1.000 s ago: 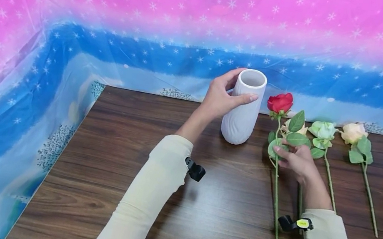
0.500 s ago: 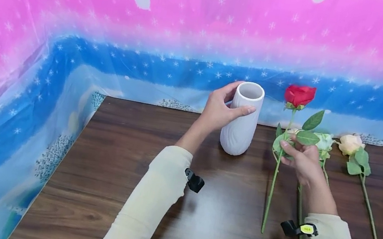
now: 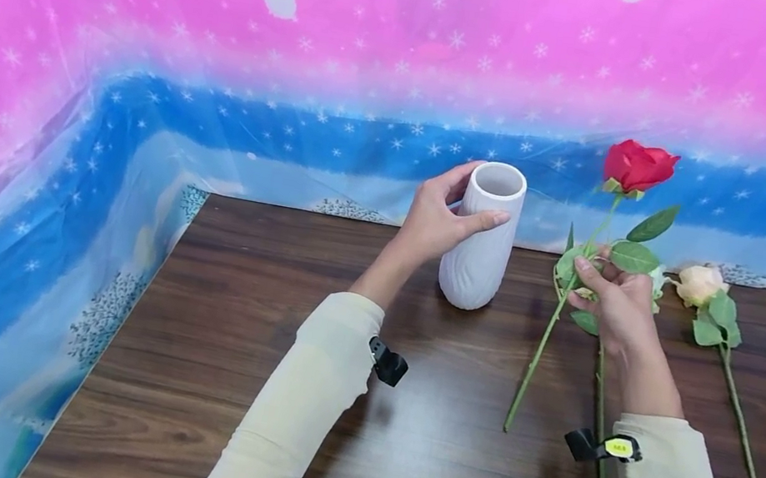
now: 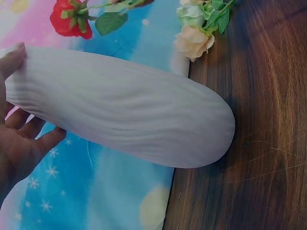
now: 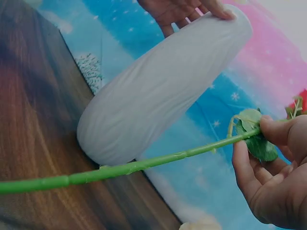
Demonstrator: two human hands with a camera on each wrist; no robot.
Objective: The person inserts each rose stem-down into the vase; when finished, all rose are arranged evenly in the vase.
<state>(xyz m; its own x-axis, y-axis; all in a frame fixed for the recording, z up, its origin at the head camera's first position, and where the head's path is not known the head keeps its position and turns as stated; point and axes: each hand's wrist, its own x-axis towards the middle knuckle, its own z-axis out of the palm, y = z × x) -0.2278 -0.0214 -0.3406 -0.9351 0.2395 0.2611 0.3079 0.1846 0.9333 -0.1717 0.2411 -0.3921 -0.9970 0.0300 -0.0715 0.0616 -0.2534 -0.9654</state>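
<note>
A white, ridged vase [image 3: 478, 259] stands upright toward the back of the table. My left hand [image 3: 432, 218] grips it near the rim, thumb across the front and fingers behind. To its right, my right hand [image 3: 624, 309] pinches a red rose [image 3: 640, 165] by the leafy part of its stem. The bloom points up and leans right, while the bare stem [image 5: 139, 165] slants down to the left, apart from the vase in the head view. Beneath the right hand lies another flower's stem [image 3: 598, 419]; its bloom is mostly hidden.
On the wooden table [image 3: 220, 347], a cream rose [image 3: 702, 286] lies at the far right. A pale green rose [image 4: 192, 17] and a peach rose [image 4: 194, 42] show in the left wrist view. A patterned cloth [image 3: 355, 40] hangs behind the table's back edge.
My right hand has raised the red rose off the table and tilted its bloom to the right, the stem's lower end swinging left. My left hand still holds the vase in place.
</note>
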